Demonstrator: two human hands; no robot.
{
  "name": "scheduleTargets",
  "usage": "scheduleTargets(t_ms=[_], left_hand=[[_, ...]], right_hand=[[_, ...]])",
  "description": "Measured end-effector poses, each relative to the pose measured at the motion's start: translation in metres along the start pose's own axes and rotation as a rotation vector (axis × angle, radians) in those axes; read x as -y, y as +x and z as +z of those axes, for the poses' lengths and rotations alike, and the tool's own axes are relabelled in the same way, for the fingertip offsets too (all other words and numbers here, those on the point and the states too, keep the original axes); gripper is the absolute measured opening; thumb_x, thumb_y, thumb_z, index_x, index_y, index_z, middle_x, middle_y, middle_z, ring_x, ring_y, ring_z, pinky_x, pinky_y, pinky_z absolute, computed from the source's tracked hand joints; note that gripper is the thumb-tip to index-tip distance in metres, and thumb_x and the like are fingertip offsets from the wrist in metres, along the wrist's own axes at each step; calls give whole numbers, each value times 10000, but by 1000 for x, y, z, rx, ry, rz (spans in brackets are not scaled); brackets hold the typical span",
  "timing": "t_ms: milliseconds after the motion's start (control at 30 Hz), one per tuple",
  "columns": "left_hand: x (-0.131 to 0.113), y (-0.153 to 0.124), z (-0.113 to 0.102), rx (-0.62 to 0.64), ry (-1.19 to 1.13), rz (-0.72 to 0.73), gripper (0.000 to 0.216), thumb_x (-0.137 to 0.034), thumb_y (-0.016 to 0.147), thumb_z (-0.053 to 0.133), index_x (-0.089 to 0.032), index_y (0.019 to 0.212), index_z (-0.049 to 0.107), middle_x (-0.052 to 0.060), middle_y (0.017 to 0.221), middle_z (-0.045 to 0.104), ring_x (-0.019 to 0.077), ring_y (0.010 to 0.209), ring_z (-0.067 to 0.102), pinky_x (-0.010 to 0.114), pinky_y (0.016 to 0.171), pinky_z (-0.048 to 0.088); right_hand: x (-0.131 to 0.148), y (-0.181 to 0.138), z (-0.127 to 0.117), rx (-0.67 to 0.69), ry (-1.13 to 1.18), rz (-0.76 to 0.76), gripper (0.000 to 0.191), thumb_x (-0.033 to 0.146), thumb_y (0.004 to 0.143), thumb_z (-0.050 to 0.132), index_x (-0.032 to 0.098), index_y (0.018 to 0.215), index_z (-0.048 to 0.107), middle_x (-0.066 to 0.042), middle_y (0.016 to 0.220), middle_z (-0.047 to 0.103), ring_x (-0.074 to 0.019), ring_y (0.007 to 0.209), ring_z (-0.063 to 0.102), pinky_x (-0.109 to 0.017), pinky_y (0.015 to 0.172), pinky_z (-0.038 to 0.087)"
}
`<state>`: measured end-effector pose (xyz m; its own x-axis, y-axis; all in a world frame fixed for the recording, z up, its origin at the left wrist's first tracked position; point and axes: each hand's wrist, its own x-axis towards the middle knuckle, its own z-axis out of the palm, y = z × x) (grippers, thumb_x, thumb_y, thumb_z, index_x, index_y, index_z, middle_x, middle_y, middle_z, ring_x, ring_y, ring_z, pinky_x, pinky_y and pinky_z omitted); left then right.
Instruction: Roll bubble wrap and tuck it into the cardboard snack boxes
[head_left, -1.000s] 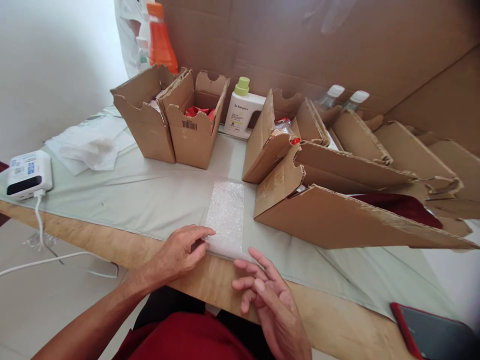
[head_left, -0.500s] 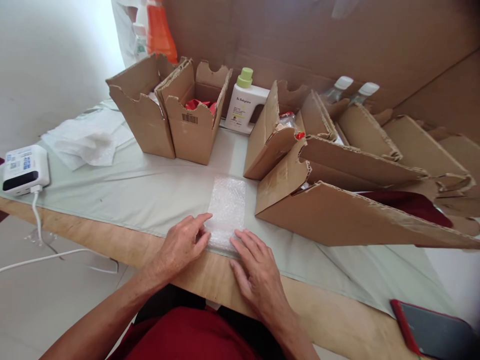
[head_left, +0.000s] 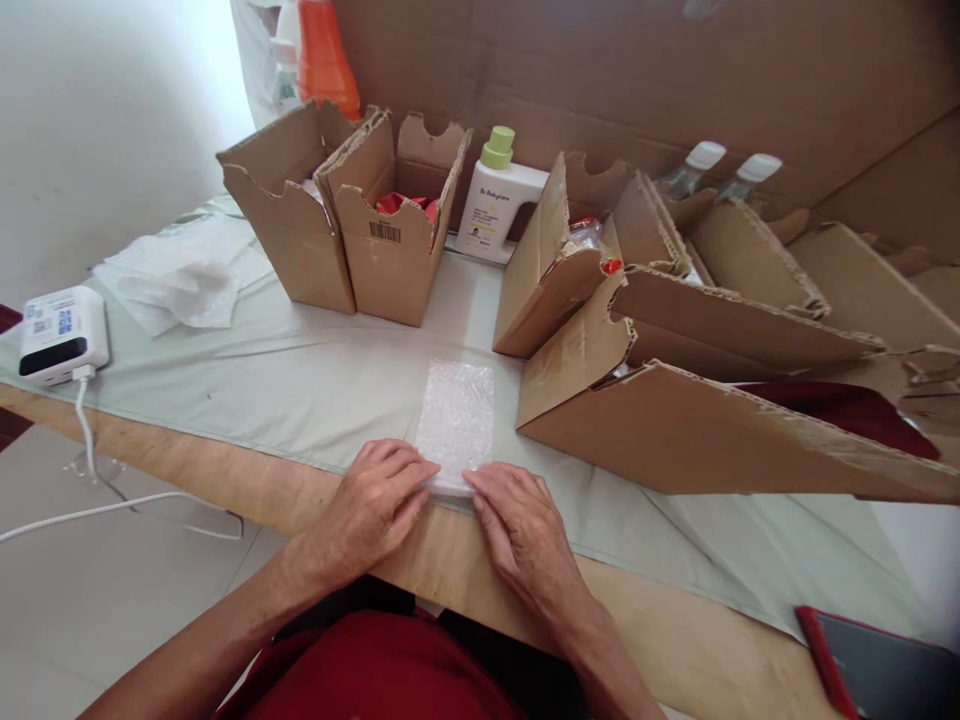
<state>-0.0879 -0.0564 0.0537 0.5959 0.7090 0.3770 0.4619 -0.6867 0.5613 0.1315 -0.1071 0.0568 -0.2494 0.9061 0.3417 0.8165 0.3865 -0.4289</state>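
Observation:
A small rectangular piece of bubble wrap [head_left: 456, 412] lies flat on the pale green cloth [head_left: 337, 400], close to the front edge of the table. My left hand [head_left: 384, 500] pinches its near left corner, with fingertips on top and the thumb at the front edge. At the near right corner my right hand [head_left: 523, 520] does the same, its index fingertip pressing the plastic. The near edge between the hands looks thicker, like a fold. Whether anything lies inside cannot be made out.
Cardboard boxes stand behind, two at the left [head_left: 386, 255] and several at the right [head_left: 675, 430]. A white detergent bottle [head_left: 491, 210] stands between them. Crumpled white wrapping [head_left: 172, 275] and a white cabled device [head_left: 64, 335] lie left; a red-cased phone [head_left: 885, 660] lies right.
Both hands have closed on the near edge of the bubble wrap, and their fingertips have come nearer each other. The view has shifted slightly.

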Motion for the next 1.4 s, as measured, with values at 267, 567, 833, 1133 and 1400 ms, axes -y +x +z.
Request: scheduleTargets(t_ms=[267,567,833,1133,1400], left_hand=[[11,14,10,-52,49,-91,254,-114,935,595,-123,1182,653,65,903,743,228,795,629,392,770,518],[5,8,3,-27,44,-19,298,-172,932,613,-153,1230,618,136,1199,664,288,1114,604,463,963,503],[8,12,5,-18,-19,-81,287,-133,972,532,-169,1248,600,64,948,720,239,913,628,425,852,531],[6,7,3,-22,40,-13,328,-166,941,591,-170,1269,587,131,1198,658,283,1122,590,476,977,495],[15,12,5,-23,71,-80,267,-169,982,529,-157,1237,608,93,1007,710,257,952,619,455,876,529]], right_hand=[[3,-8,-6,-168,-93,-9,241,141,1002,532,174,1223,622,-122,1162,704,-264,1079,636,-416,897,511],[-3,1,5,-22,-39,-44,230,115,995,517,193,1146,671,-71,1082,770,-300,1155,648,-463,933,485],[3,-6,-4,-69,6,28,251,190,1005,519,208,1208,665,-112,1145,730,-265,1072,659,-438,899,524],[-5,3,1,18,-10,-8,278,154,993,525,209,1225,668,-91,1106,758,-286,1145,641,-473,947,504],[5,-5,-5,-76,-25,1,266,212,1000,549,202,1253,631,-126,1242,689,-274,1129,628,-446,931,508]])
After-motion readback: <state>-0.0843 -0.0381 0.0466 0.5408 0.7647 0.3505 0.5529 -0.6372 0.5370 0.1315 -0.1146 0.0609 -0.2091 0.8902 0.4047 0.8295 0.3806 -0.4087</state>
